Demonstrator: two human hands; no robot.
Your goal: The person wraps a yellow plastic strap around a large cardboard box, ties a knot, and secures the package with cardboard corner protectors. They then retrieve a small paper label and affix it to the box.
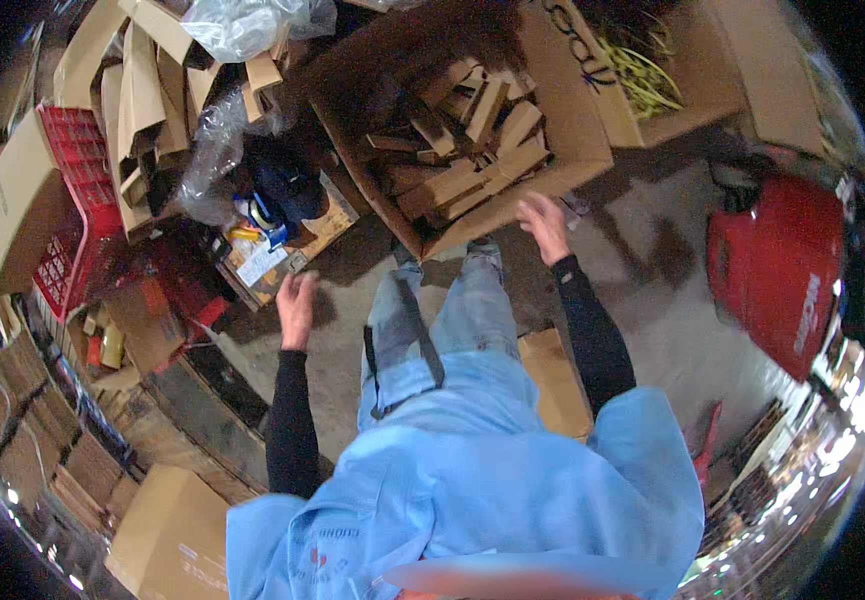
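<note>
My right hand (pixel 544 225) is beside the near right edge of a large open cardboard box (pixel 577 178), fingers extended and nothing held. I cannot tell whether the fingertips touch the box. Inside lie several strips and folded pieces of brown cardboard (pixel 487 110), heaped at angles. My left hand (pixel 295 305) hangs empty over the floor, its fingers loosely bent and slightly blurred, thumb apart. Nearest to it is a low wooden surface (pixel 334 225) bearing a white paper label (pixel 261 263), a blue-and-yellow tool (pixel 264 222) like a tape dispenser, and a dark cloth item (pixel 287 185).
Right of the box, another carton (pixel 697 115) holds yellow-green straps (pixel 640 80). A red machine (pixel 782 265) stands at the right. Left are a red plastic crate (pixel 57 265), upright cardboard pieces (pixel 142 90) and clear plastic wrap (pixel 242 25). A flat carton (pixel 555 380) lies beside my legs.
</note>
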